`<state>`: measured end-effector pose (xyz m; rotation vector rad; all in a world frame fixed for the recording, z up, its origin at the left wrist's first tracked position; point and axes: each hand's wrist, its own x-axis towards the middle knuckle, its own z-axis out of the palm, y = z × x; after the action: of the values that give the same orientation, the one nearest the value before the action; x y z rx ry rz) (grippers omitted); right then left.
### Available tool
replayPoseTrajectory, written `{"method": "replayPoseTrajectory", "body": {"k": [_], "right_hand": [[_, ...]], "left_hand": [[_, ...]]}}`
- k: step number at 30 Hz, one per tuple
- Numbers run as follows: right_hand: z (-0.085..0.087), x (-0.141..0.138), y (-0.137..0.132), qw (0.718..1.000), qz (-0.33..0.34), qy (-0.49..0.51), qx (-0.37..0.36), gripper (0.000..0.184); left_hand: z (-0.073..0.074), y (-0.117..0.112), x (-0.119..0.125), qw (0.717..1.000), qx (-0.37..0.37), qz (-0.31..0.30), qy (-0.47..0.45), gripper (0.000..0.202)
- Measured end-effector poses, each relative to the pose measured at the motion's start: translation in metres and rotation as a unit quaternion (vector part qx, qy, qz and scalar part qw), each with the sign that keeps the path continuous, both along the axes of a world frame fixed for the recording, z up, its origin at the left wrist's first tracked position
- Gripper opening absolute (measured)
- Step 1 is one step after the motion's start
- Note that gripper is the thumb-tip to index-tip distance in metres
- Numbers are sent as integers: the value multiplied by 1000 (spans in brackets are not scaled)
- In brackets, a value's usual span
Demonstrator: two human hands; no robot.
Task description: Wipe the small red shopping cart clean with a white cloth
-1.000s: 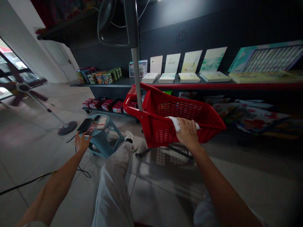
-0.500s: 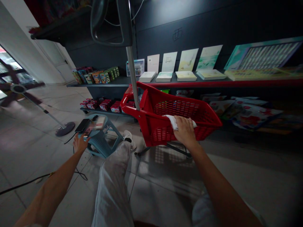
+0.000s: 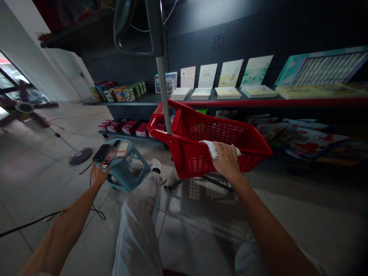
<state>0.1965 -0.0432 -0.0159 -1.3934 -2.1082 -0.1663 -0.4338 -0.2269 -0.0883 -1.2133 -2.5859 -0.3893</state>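
My right hand (image 3: 226, 159) is closed over a white cloth (image 3: 213, 148) and presses it on the near rim of a red plastic shopping basket cart (image 3: 188, 143). The palm and part of the cloth are hidden under the fingers. At the left, my left hand (image 3: 98, 174) reaches to the edge of a blue-grey plastic stool (image 3: 122, 172), its fingers apart. Small things lie on the stool: a dark flat item (image 3: 101, 152) and others blurred by pixels. Whether the fingertips touch one of them, I cannot tell.
Behind the cart runs a dark shelf with a red edge (image 3: 258, 102), bearing white booklets (image 3: 228, 92) and small boxes (image 3: 123, 93). A standing fan (image 3: 25, 108) is at the left. A black cable (image 3: 31, 221) crosses the tiled floor. A grey pole (image 3: 163, 92) rises at the cart's handle.
The whole view has shifted very slightly. My right hand stays on the cloth at the basket's rim, and my left hand stays beside the stool. The fan blades have turned.
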Motion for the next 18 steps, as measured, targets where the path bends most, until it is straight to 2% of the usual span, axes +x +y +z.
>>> {"method": "replayPoseTrajectory", "body": {"k": [9,13,16,18], "right_hand": [[2,3,1,1000,7,-9,-3,53],[2,41,12,999,0,-21,-31,56],[1,74,19,997,-53,-27,-51,52],[3,79,19,995,-85,-20,-39,49]], "left_hand": [[-2,4,-5,1000,-4,15,-17,68],[2,1,-5,1000,-10,14,-26,67],[7,-1,-1,999,-8,14,-30,66],[11,0,5,999,-6,16,-35,65]]}}
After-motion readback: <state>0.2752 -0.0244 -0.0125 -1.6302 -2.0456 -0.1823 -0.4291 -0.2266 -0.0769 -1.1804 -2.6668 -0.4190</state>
